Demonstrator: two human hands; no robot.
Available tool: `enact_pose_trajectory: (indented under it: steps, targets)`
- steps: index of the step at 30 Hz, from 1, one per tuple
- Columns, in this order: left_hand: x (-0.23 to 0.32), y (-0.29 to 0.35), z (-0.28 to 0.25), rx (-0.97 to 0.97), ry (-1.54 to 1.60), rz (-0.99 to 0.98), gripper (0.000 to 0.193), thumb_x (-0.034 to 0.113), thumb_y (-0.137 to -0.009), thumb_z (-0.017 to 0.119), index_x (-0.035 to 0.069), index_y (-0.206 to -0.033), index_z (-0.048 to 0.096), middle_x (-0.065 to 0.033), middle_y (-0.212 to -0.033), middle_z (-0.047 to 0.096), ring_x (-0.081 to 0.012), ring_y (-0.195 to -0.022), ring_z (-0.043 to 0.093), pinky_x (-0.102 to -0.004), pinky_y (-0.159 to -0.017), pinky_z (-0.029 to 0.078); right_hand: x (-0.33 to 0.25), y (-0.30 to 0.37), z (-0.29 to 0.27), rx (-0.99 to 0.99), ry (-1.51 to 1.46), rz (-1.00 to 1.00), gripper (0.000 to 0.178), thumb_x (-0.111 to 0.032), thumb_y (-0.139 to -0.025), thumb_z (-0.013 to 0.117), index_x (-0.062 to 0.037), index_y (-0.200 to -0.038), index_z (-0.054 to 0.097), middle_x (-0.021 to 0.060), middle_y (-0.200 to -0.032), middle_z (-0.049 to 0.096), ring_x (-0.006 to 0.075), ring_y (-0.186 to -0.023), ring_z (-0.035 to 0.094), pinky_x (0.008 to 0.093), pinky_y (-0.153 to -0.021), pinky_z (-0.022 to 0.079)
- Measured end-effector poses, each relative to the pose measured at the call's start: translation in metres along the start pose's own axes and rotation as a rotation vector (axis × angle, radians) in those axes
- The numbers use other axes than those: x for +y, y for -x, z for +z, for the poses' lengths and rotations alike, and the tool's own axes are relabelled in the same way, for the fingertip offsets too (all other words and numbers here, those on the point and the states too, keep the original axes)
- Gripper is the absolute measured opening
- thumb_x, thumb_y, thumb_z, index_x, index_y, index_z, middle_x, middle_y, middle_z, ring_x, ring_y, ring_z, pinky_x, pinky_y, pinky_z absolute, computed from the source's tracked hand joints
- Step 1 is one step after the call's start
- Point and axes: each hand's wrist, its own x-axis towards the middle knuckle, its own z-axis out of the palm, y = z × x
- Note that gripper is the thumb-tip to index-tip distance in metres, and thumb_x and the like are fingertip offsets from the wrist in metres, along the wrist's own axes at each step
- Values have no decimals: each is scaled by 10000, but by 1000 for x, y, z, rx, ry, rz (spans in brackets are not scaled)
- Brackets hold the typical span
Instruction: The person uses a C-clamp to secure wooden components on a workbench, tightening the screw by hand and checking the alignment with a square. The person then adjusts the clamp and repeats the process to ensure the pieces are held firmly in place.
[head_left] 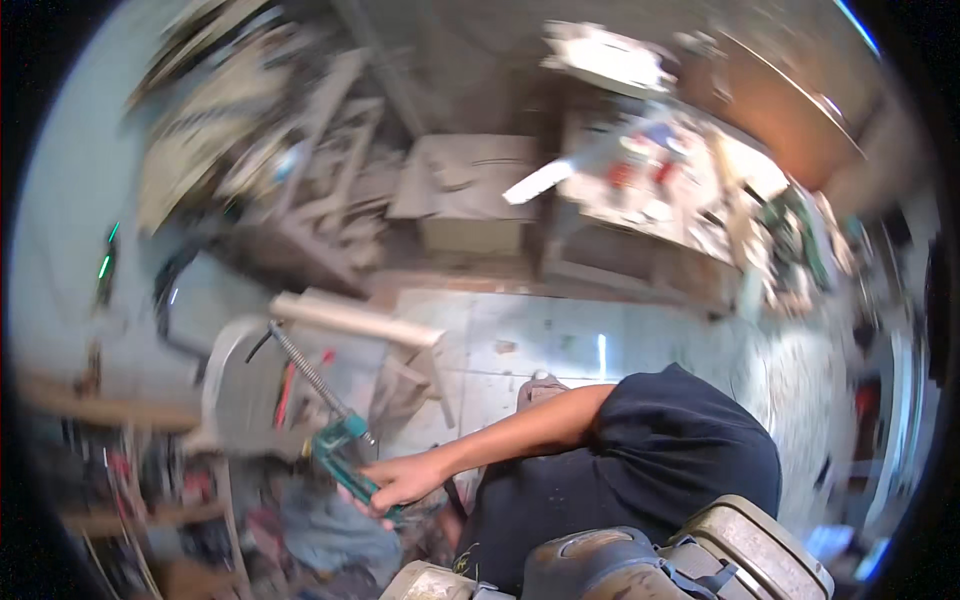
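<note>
My right arm, in a black short sleeve, reaches across to the left. My right hand (398, 485) is closed round the green frame of a G-clamp (338, 458). The clamp's long threaded screw (308, 372) slants up and to the left, with a dark bar across its far end. Just beyond it are a round pale grey seat or stool top (240, 385) and a thin red tool (286, 395); blur hides what kind of tool it is. My left hand cannot be made out.
Ahead lie pale wooden boards (360, 318). A cluttered workbench (640, 255) stands at the far right, a box (470, 235) at the far middle. Stacked timber and cardboard (225, 130) fill the far left. Shelves (150, 520) with tools stand at the near left.
</note>
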Motion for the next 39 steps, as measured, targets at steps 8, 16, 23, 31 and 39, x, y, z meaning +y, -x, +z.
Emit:
enact_pose_trajectory:
  steps: [8,16,23,31,39]
  targets:
    - [45,66,271,-810,303,-145,514,413,-1000,387,88,-1397,420,-107,-1356,497,-246,-1263,457,-395,-1048,369,-109,230,-89,772,739,-343,373,-215,-902,550,-20,-1195,426,91,-952,551,171,-961,544,343,-845,454]
    - [50,195,511,-1205,367,-643,489,484,-991,454,129,-1323,502,-14,-1211,597,-153,-1137,545,-344,-1000,423,-212,450,-124,1298,883,-318,341,-200,-951,544,-14,-1219,442,103,-1053,518,183,-1008,541,347,-877,468]
    - [10,230,648,-1443,231,-790,287,341,-1023,470,83,-1113,557,17,-818,586,-64,-631,511,-241,-536,423,-264,571,-130,1524,648,-5,443,-400,-971,544,20,-1112,560,125,-1001,613,158,-915,587,337,-759,490]
    - [58,288,812,-1544,377,-978,266,354,-1004,506,92,-956,491,20,-673,390,-105,-586,395,-256,-592,411,-270,693,-82,2050,876,-185,407,-300,-921,636,7,-1187,610,100,-1027,669,166,-971,626,292,-813,514]
    - [38,352,966,-1428,473,-884,311,359,-1035,409,68,-932,446,-26,-721,466,-177,-646,482,-372,-650,505,-272,829,-86,2572,264,-685,349,-253,-958,579,-35,-1230,583,70,-1027,646,120,-909,610,259,-771,510]
